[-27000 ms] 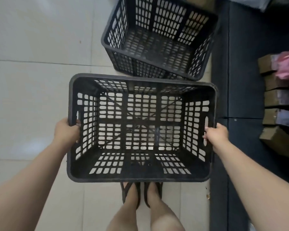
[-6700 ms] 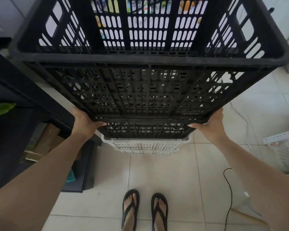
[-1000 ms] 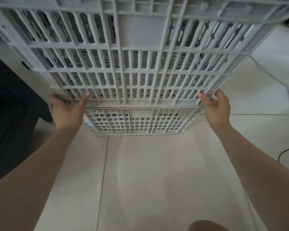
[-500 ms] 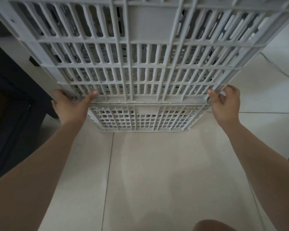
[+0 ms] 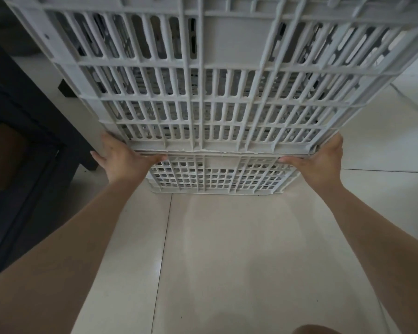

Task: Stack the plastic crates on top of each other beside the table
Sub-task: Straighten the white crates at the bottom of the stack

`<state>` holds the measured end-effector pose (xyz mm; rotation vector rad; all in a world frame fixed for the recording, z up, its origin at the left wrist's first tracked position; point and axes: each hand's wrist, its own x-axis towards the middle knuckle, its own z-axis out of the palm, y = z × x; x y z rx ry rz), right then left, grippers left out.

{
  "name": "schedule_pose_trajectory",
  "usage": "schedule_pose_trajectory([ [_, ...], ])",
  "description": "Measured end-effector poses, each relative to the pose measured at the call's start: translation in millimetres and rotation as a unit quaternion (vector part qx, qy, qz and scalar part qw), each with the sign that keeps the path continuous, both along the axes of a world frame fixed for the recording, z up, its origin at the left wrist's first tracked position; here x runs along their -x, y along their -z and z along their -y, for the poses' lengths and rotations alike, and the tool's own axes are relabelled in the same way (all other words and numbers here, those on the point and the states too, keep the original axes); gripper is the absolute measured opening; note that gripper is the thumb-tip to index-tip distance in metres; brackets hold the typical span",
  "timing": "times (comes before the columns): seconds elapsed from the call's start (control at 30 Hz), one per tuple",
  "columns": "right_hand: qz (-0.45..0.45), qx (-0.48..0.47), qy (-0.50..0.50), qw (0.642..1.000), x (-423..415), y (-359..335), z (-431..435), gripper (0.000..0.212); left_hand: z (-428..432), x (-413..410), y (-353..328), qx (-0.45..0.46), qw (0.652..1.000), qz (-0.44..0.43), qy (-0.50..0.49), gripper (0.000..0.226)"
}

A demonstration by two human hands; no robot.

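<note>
A large white slatted plastic crate [image 5: 227,80] fills the upper half of the head view, resting on a second white crate [image 5: 217,175] that stands on the tiled floor. Dark crate mesh shows through the upper crate's slats. My left hand [image 5: 123,162] grips the bottom left corner of the upper crate, thumb lying along the seam between the two crates. At the bottom right corner my right hand [image 5: 321,162] holds on the same way, fingers tucked under the edge.
A dark table or shelf frame [image 5: 34,131] stands to the left of the crates, its leg near the stack. A thin cable [image 5: 410,102] runs over the pale floor tiles [image 5: 227,249] at right. My knee [image 5: 328,330] shows at the bottom edge.
Both hands have slid from the sides of the upper crate's corners down to its bottom edge, with thumbs now along the seam. The view has moved closer to the stack.
</note>
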<state>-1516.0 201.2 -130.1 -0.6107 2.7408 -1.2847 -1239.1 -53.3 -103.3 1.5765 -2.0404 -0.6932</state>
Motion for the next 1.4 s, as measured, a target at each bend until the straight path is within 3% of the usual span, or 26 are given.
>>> schedule_pose_trajectory([
  [0.17,-0.003,0.043,0.027,0.999,-4,5,-3,0.131,5,-1,8,0.031,0.999,0.002,-0.018,0.110],
  [0.37,-0.022,0.059,0.038,0.997,-10,4,-2,0.110,2,-2,5,0.056,0.998,0.003,-0.017,0.103],
  [0.57,-0.014,0.070,0.037,0.997,-10,0,-2,0.116,6,-8,5,0.001,0.996,-0.090,0.002,0.087],
  [0.73,0.011,0.067,0.024,0.997,-14,-4,-1,0.121,14,-33,7,-0.059,0.993,-0.066,0.076,0.083],
  [0.9,0.023,0.037,0.019,0.999,-14,-2,-3,0.099,-2,-34,8,-0.158,0.978,-0.139,0.014,0.092],
  [1.03,0.031,-0.042,0.018,0.998,-31,8,2,0.123,-17,-15,11,-0.186,0.965,-0.183,0.027,0.089],
  [1.17,0.076,-0.066,-0.004,0.995,-51,11,10,0.121,-23,-13,12,-0.197,0.949,-0.245,-0.004,0.087],
  [1.3,0.125,0.073,0.059,0.988,-45,10,11,0.096,0,-22,-1,-0.209,0.921,-0.322,-0.069,0.062],
  [1.37,0.113,0.173,0.131,0.970,-41,9,4,0.043,23,-26,-3,-0.227,0.901,-0.350,-0.119,0.050],
  [1.4,0.104,0.175,0.165,0.965,-34,7,-1,0.021,36,-26,-5,-0.255,0.874,-0.385,-0.151,0.045],
])
